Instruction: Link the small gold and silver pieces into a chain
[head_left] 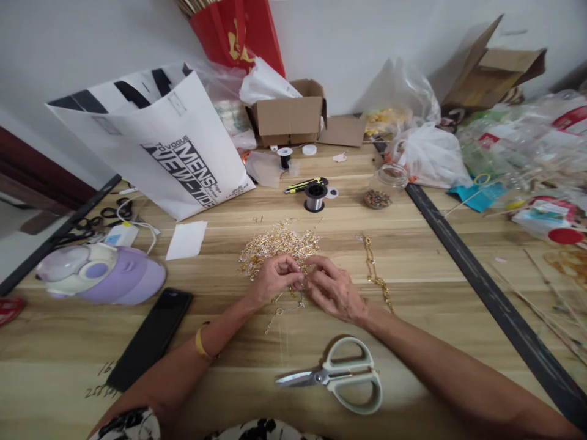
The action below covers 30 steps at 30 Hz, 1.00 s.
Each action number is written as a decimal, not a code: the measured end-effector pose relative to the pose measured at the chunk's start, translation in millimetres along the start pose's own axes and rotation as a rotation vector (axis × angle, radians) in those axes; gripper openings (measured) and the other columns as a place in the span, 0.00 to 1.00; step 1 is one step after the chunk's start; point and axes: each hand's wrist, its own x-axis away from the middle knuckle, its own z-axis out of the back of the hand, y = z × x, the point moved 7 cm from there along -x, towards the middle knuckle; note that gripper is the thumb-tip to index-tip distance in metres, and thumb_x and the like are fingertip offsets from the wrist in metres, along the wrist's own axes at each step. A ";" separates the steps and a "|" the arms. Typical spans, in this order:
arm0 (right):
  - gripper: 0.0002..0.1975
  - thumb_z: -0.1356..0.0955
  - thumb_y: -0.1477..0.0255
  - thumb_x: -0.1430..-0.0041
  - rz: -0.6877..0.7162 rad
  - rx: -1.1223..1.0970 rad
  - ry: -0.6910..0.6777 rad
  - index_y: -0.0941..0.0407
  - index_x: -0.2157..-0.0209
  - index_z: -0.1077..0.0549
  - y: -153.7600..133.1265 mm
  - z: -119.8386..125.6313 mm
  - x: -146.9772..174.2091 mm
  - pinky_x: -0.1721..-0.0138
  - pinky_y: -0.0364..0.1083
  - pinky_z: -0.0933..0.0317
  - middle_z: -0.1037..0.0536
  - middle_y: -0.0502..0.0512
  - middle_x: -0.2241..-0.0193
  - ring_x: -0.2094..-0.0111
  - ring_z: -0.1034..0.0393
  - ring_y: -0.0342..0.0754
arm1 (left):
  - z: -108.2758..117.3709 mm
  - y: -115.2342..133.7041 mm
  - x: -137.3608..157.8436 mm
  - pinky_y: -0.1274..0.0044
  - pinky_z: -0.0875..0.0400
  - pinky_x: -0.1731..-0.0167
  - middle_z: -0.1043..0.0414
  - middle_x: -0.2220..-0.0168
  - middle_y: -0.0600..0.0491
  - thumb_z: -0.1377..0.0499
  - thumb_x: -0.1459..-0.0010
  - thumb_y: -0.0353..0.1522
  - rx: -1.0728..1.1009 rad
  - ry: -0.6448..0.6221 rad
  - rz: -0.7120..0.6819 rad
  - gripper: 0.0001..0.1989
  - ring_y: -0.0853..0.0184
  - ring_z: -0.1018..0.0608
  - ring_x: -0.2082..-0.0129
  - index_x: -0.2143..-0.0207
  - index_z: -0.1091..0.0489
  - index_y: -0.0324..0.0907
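My left hand (276,279) is closed in a pinch at the front edge of a heap of small gold and silver jewelry pieces (275,243). A thin silver chain (280,312) trails from its fingertips down onto the table. Fingers bent, my right hand (335,289) meets the left at the fingertips; what it pinches is too small to make out. To its right lies a gold chain (376,281). Scissors with pale green handles (351,373) rest on the table below both hands, blades pointing left.
Behind the heap stand a wire spool (315,198) and a clear jar of beads (380,194). A black phone (151,339), a purple device (123,275) and a white paper bag (169,146) are at left. Plastic bags (428,153) and a cardboard box (290,116) line the back.
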 end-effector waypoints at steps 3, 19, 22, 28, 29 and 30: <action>0.05 0.39 0.77 0.41 0.034 0.035 -0.039 0.56 0.65 0.33 -1.3 -3.3 0.9 0.67 0.45 0.34 0.34 0.62 0.48 0.64 0.31 0.46 | -2.1 -1.5 0.8 0.80 0.28 0.76 0.26 0.80 0.53 0.33 0.55 0.38 -0.043 -0.050 0.022 0.15 0.70 0.24 0.79 0.73 0.30 0.34; 0.07 0.41 0.73 0.36 0.058 0.127 -0.126 0.57 0.64 0.33 1.6 -14.7 2.9 0.70 0.43 0.41 0.30 0.55 0.70 0.71 0.36 0.45 | -4.5 -11.3 0.7 0.82 0.31 0.71 0.25 0.75 0.52 0.32 0.60 0.29 -0.075 -0.112 0.055 0.11 0.72 0.24 0.74 0.73 0.29 0.34; 0.08 0.41 0.73 0.36 0.071 0.167 -0.118 0.58 0.64 0.33 -0.1 -13.7 2.9 0.71 0.42 0.43 0.31 0.54 0.71 0.72 0.38 0.44 | -4.4 -12.5 0.4 0.81 0.31 0.71 0.26 0.75 0.53 0.33 0.60 0.28 -0.082 -0.101 0.050 0.10 0.72 0.25 0.75 0.74 0.29 0.34; 0.08 0.42 0.72 0.35 0.074 0.189 -0.124 0.57 0.66 0.34 -1.0 -13.7 2.8 0.72 0.43 0.45 0.32 0.53 0.71 0.71 0.38 0.44 | -4.2 -9.9 0.8 0.83 0.33 0.73 0.28 0.77 0.54 0.35 0.58 0.26 -0.122 -0.079 0.013 0.06 0.73 0.26 0.76 0.75 0.30 0.34; 0.08 0.42 0.72 0.35 0.071 0.190 -0.127 0.57 0.66 0.35 -0.5 -14.1 2.9 0.72 0.43 0.45 0.32 0.53 0.71 0.72 0.38 0.44 | -4.4 -8.9 1.2 0.83 0.33 0.73 0.28 0.77 0.54 0.36 0.58 0.26 -0.128 -0.072 0.006 0.06 0.73 0.27 0.76 0.75 0.30 0.35; 0.08 0.42 0.72 0.35 0.068 0.189 -0.129 0.57 0.67 0.35 0.0 -14.3 3.1 0.72 0.43 0.45 0.32 0.53 0.72 0.72 0.38 0.44 | -4.9 -7.9 1.6 0.82 0.32 0.73 0.28 0.77 0.54 0.36 0.58 0.27 -0.135 -0.066 0.000 0.06 0.73 0.27 0.76 0.75 0.30 0.35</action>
